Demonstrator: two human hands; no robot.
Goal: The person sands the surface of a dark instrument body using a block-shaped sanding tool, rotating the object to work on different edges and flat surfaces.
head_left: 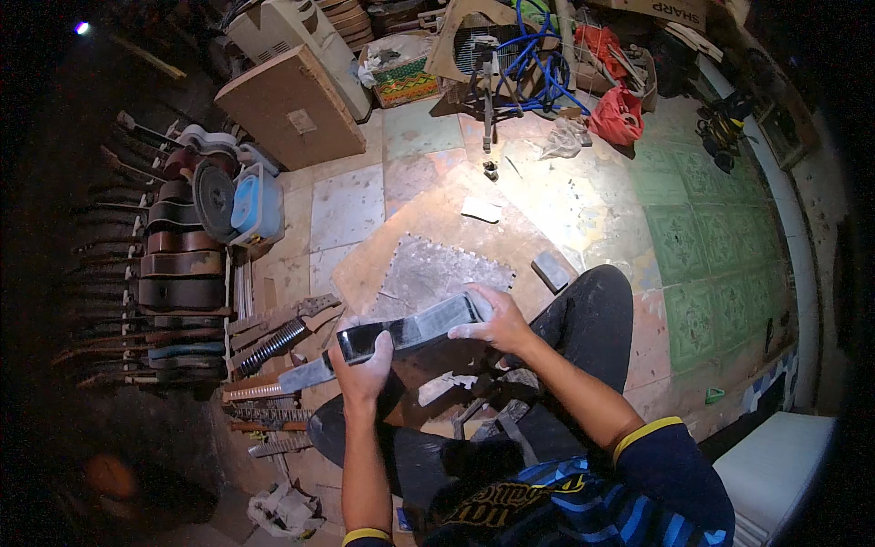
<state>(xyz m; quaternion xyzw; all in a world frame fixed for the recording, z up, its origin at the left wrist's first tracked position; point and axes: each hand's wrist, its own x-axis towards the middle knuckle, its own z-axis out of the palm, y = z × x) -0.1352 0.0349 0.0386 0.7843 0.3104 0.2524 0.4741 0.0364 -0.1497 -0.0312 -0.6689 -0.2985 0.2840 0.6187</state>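
Note:
Over my lap I hold a black guitar with its edge turned up. Part of that side is glossy black, and the stretch toward the right is dulled by pale grey dust. My left hand grips it near the neck end, thumb laid on the side. At the opposite end, my right hand wraps round the rim, its fingers whitened with dust. Beyond the guitar lies a grey mat with a notched edge. A dark rectangular block rests near my right knee.
Guitars stand in a row at left, beside a blue tub. Loose necks lie left of my leg. A brown board leans at the back, with blue hose and a red bag farther right.

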